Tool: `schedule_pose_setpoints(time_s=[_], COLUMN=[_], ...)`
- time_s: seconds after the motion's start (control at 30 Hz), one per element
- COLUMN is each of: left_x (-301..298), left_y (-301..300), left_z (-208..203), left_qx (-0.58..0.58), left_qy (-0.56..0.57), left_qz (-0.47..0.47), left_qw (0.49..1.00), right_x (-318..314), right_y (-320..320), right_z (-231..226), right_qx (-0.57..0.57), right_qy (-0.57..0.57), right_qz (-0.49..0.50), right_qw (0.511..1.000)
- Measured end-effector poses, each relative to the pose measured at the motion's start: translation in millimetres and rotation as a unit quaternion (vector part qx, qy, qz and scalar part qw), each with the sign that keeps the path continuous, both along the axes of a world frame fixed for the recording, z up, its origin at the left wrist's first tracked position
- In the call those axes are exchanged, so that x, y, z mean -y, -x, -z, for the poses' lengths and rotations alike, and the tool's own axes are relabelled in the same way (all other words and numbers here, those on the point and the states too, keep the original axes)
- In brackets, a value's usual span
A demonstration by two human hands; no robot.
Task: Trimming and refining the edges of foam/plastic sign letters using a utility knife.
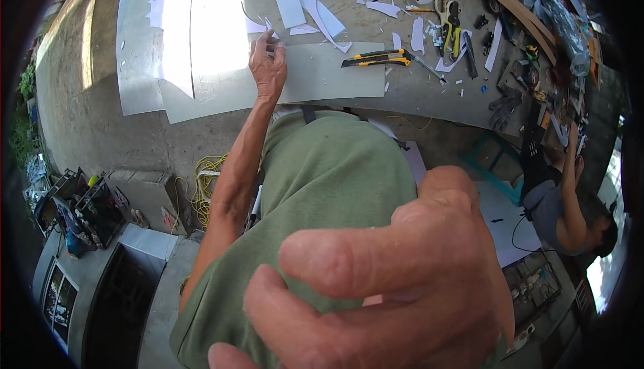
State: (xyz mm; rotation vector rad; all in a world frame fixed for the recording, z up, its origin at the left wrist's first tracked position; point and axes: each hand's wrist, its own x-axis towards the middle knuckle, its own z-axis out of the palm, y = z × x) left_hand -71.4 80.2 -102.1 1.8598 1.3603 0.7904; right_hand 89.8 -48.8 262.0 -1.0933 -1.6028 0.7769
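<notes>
My left hand (268, 67) rests at the front of the worktable, fingers loosely bent and a little apart, with nothing visible in them. Its fingertips are beside small white scraps (255, 26) and a pale flat sheet (322, 77). Very close to the camera, my right hand (396, 282) is raised in front of my green shirt, its bent fingers spread and holding nothing that shows. A yellow-and-black utility knife (386, 58) lies on the pale sheet, to the right of my left hand. Glossy sheets (144, 54) extend over the table's left part, one glaring in sunlight.
Scissors (441, 10), yellow-handled pliers (453, 33), a dark glove (504, 109) and cut white pieces (417, 35) lie on the table's right side. Beyond a teal stool (493, 157), another person (563, 208) works at far right. A yellow cord (204, 188) lies coiled at left.
</notes>
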Motion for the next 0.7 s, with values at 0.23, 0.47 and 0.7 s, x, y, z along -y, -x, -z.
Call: schedule_pose_setpoints(time_s=[0.23, 0.47, 0.7], left_x=[-68.8, -94.3, -89.5], left_y=[58.8, 105.0, 75.7], left_z=[-11.2, -10.3, -8.5], left_qx=[0.028, 0.118, 0.089], left_qy=[0.151, 0.236, 0.258], left_qz=[-0.046, -0.017, 0.047], left_qw=[0.987, 0.964, 0.961], right_x=[-3.3, 80.7, 101.6], right_y=[-1.2, -40.4, -27.3], right_z=[113.0, 281.8, 337.3], right_qx=[-0.025, 0.126, 0.146], right_qy=[0.009, 0.300, 0.326], right_qz=[0.242, 0.406, 0.445], right_qw=[0.970, 0.854, 0.821])
